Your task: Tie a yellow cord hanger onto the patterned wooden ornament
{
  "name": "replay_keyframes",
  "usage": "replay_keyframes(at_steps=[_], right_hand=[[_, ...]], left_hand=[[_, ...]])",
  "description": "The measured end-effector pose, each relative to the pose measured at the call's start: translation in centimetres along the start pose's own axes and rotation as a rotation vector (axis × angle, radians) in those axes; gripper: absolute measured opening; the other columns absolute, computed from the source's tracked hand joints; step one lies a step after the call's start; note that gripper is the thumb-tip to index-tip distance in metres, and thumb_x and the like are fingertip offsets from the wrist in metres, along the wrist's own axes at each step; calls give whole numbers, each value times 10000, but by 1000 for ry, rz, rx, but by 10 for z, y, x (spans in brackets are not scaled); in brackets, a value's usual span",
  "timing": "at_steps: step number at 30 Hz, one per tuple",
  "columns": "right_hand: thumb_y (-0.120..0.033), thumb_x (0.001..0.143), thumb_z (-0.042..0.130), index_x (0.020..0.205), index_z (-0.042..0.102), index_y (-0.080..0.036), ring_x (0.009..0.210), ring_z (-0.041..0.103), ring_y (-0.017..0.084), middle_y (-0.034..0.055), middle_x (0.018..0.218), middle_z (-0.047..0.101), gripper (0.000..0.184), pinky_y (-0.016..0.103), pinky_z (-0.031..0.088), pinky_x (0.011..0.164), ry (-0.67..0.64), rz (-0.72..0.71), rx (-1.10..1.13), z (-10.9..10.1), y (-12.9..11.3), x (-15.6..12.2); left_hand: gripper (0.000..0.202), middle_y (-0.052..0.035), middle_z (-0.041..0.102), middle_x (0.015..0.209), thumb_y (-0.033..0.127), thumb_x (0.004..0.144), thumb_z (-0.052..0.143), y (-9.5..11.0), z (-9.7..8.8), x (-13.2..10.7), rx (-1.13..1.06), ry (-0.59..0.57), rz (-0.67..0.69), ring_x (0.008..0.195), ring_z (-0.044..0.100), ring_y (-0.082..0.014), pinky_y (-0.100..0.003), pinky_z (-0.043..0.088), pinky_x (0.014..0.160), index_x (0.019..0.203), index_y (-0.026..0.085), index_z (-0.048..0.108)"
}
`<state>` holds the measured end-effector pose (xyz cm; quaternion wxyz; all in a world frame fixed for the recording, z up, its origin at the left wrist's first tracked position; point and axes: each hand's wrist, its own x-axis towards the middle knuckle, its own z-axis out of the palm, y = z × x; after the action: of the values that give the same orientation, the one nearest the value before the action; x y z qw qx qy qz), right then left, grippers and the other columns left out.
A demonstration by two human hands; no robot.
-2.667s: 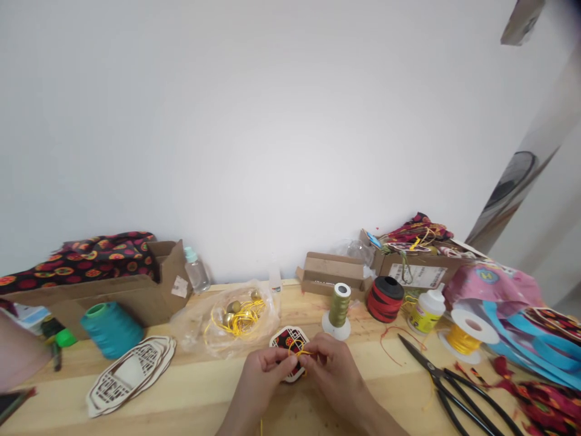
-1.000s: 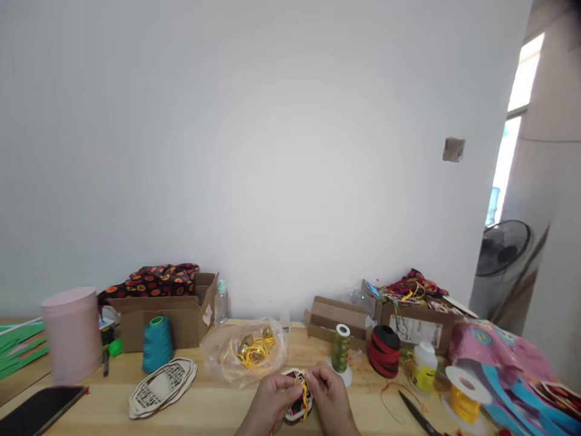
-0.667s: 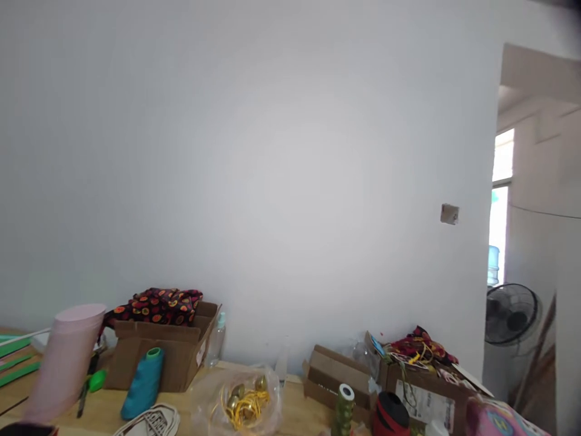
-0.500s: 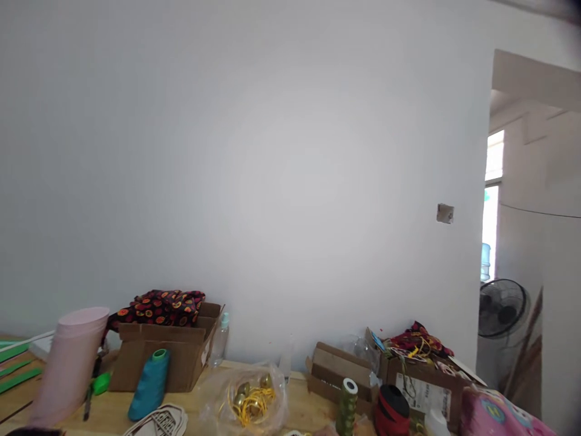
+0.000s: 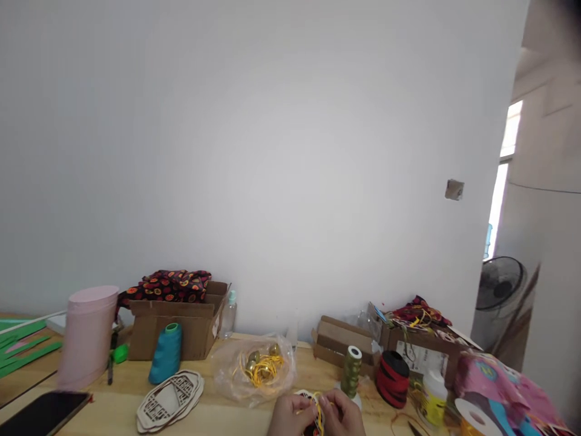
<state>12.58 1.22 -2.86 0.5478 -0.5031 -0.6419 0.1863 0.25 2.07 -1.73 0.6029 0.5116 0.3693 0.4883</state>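
Over the wooden desk point(image 5: 236, 419), the left hand point(image 5: 289, 416) and right hand point(image 5: 341, 415) pinched yellow cord point(image 5: 319, 416) at a patterned piece point(image 5: 310, 430).

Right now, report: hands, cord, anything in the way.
Left hand, right hand: both at cord, grip unclear. Cord over patterned piece, partly hidden. Olive spool just beyond right hand, not between hands.

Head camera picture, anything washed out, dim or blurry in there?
Head view: the wall is brightest mid-frame, dimmer toward the corners; head view: the window is washed out white; head view: a dark blurred patch, top right corner; head view: the yellow cord at the left hand and right hand is too soft to trace.
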Motion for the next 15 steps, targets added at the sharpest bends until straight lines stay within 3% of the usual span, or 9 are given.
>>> replay_keyframes(at_steps=[8,15], right_hand=[[-520,668,494,585,587,-119,492,448,117,6,512,530,420,209,372,472,-1,135,164,-9,-15,-5],[-478,664,515,576,577,-117,492,425,103,-14,509,497,376,207,356,478,-10,181,237,-9,-18,-3]], left_hand=[[394,-11,595,460,454,432,707,8,-2,-4,27,-74,-38,431,481,-99,-205,367,468,576,87,683],[374,-31,633,496,395,443,732,8,-3,-3,-2,-121,-62,444,506,-101,-197,379,478,656,89,703]])
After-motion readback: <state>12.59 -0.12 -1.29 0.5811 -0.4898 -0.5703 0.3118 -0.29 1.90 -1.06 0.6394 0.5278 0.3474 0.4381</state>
